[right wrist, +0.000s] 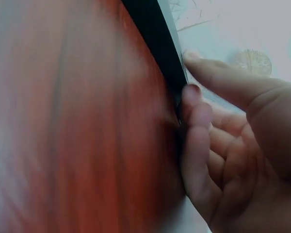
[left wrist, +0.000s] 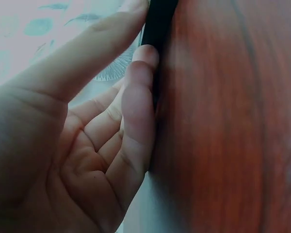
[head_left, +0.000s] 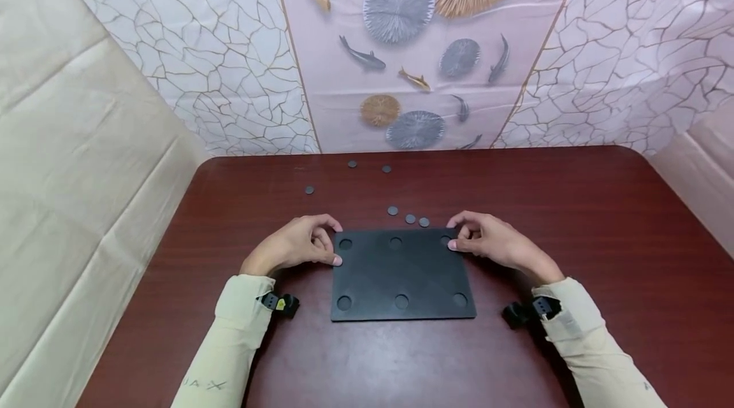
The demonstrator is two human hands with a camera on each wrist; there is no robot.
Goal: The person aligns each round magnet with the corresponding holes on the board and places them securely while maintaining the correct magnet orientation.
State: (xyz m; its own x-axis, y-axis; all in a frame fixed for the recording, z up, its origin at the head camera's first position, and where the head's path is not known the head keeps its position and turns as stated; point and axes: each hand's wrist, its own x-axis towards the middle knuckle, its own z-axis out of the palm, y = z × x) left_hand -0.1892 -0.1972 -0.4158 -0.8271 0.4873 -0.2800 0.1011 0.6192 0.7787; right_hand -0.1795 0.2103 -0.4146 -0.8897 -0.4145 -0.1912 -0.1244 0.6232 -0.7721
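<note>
A flat black rectangular board (head_left: pixel 404 274) with several round recesses lies on the table in the head view, with recesses along its far and near edges. My left hand (head_left: pixel 301 242) grips its far left corner, thumb on the left edge and a finger at the corner. At the far right corner, my right hand (head_left: pixel 487 242) holds the board with its thumb over the top by a recess. In the left wrist view, my left fingers (left wrist: pixel 138 107) lie along the board's side. My right fingers (right wrist: pixel 196 131) do likewise in the right wrist view.
Just beyond the board lie three small dark grey discs, one of them a disc (head_left: pixel 392 210) left of the other two. Three more, including a disc (head_left: pixel 309 190) at the left, lie farther back. The reddish-brown table (head_left: pixel 573 204) meets a patterned curtain (head_left: pixel 229 64) behind.
</note>
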